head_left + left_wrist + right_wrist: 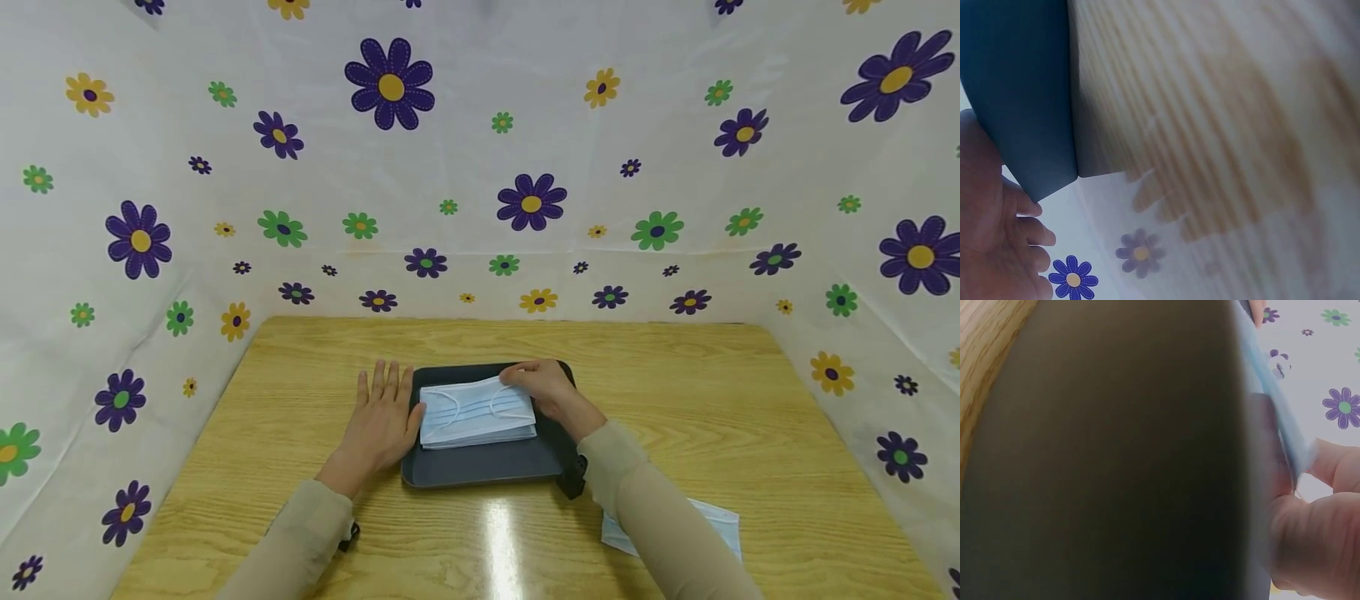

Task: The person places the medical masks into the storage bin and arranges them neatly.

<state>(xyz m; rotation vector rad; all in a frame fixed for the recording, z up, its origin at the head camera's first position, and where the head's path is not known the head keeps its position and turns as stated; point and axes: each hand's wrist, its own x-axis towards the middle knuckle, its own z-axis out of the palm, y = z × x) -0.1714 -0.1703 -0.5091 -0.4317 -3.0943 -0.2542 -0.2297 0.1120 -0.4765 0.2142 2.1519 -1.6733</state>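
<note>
A dark grey tray (487,469) stands on the table with a small stack of light blue face masks (472,410) in it. My right hand (553,393) reaches over the tray's right side and pinches the top face mask at its upper right corner. In the right wrist view the mask's blue edge (1286,419) runs between the fingers and thumb of that hand (1316,537). My left hand (381,423) lies against the tray's left rim, its fingers straight. The left wrist view shows this hand (997,231) beside the tray's wall (1022,87).
Another face mask (722,527) lies on the wooden table (315,350) at the front right, partly hidden under the right forearm. White cloth (465,150) printed with flowers walls the table at the back and both sides.
</note>
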